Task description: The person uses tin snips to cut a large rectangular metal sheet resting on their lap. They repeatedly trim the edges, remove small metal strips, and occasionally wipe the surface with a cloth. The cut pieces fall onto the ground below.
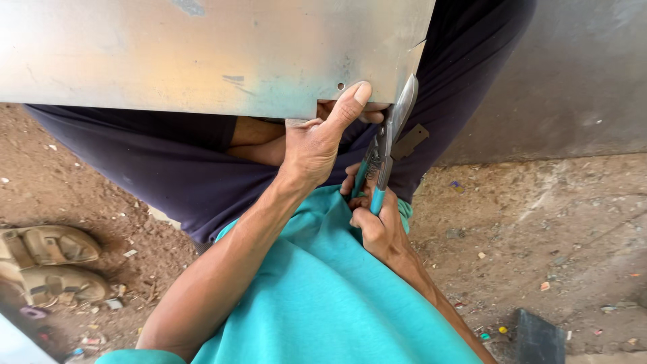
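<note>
Risk of thumb nicked: left hand [313, 145] pinching sheet metal panel [202, 54] at lower edge, thumb just beside blades of tin snips [387, 145]. Risk also of slip on cut edge. Right hand [377, 226] clenched round teal handles. Panel above both hands, across lap; snips biting its lower right corner.

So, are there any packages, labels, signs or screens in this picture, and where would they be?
None that can be made out. In view are a bare metal sheet, tin snips with teal handles in the right hand, the left hand gripping the sheet's lower edge, tan sandals at the left on the dirt floor, and small coloured scraps of litter too tiny to identify.
</note>
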